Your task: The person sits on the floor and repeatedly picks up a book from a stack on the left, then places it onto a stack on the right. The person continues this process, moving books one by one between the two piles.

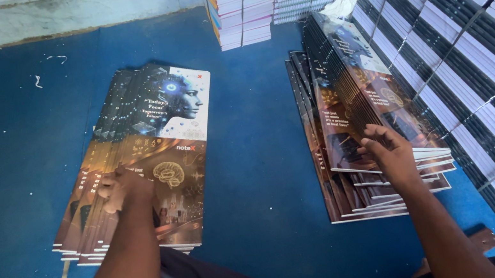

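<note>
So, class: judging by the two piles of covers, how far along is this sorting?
Done: a fanned pile of covers lies under the left hand. In hand: the right hand fingers the right pile. Left: that taller pile, which looks the bigger share.

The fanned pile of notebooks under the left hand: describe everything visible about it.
The fanned pile of notebooks lies flat on the blue floor, left of the person. Glossy covers show a dark, bluish head picture at the top and brown-gold artwork with a brain below. The books overlap, shifted sideways, with white page edges showing at the near end. The left hand rests on the lower covers, fingers curled.
</note>
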